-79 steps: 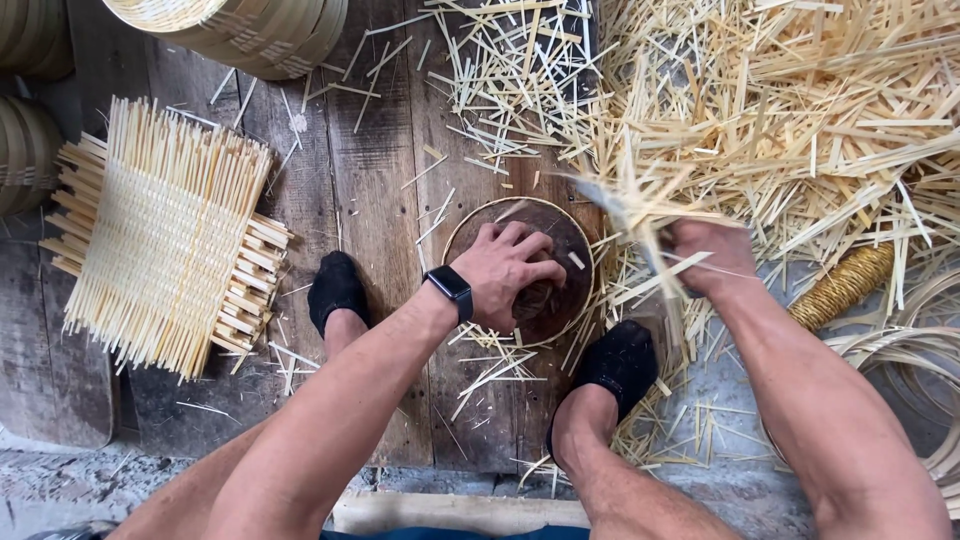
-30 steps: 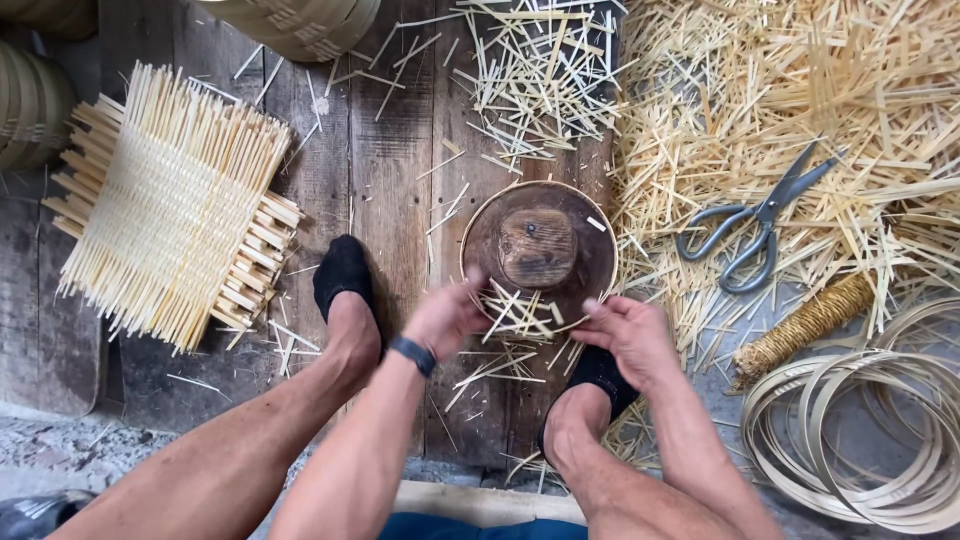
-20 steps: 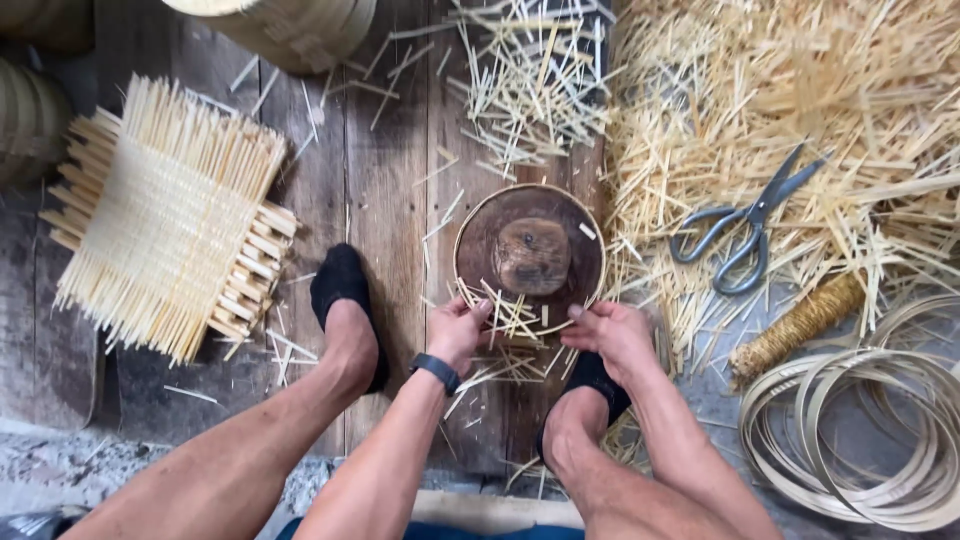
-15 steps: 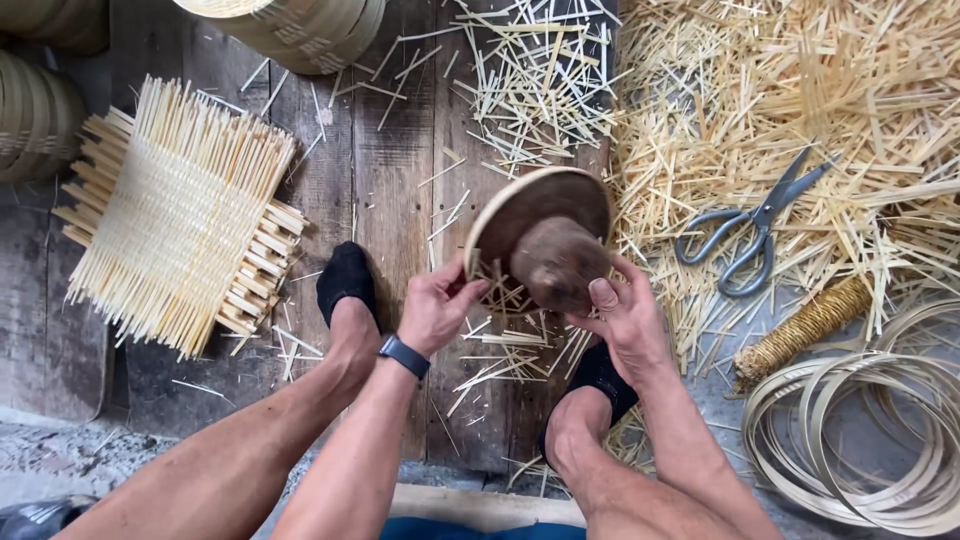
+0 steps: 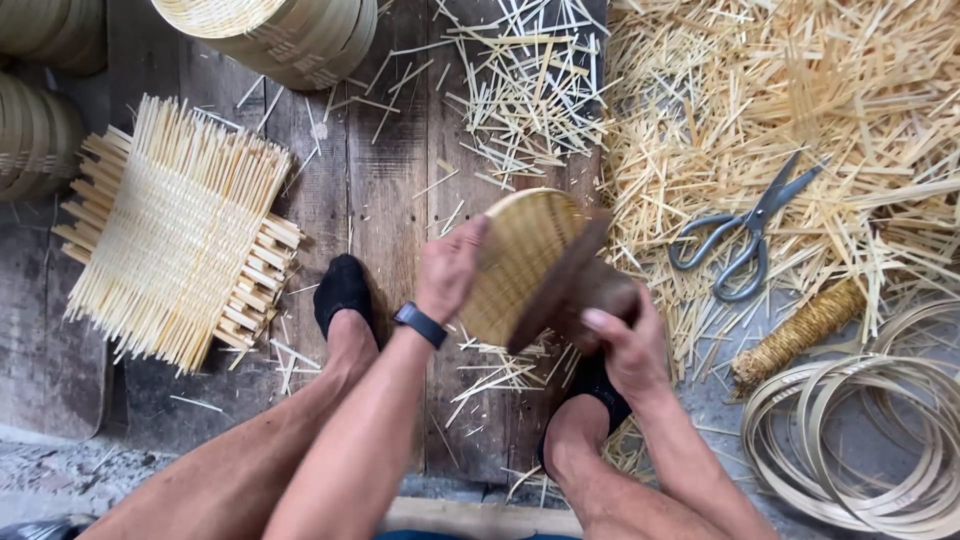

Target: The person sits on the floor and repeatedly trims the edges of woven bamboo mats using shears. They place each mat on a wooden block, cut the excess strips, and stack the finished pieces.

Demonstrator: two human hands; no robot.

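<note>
Both hands hold a round woven bamboo piece (image 5: 515, 262) tilted up on edge above the wooden floor, its pale woven face turned toward me. A dark brown wooden mould (image 5: 577, 288) sits against its right side. My left hand (image 5: 450, 268), with a black watch on the wrist, grips the left rim. My right hand (image 5: 622, 340) grips the dark mould from below. My feet in black socks rest on the planks under the hands.
A stack of square woven bamboo mats (image 5: 175, 235) lies at left. Round woven baskets (image 5: 275, 30) stand at the top left. Grey scissors (image 5: 745, 228) lie on a heap of bamboo offcuts at right. A twine-wrapped bundle (image 5: 800, 330) and coiled bamboo hoops (image 5: 860, 440) lie at lower right.
The round piece lay flat on the floor with its dark side up; both hands lifted it and turned it on edge, so the pale woven face now shows.
</note>
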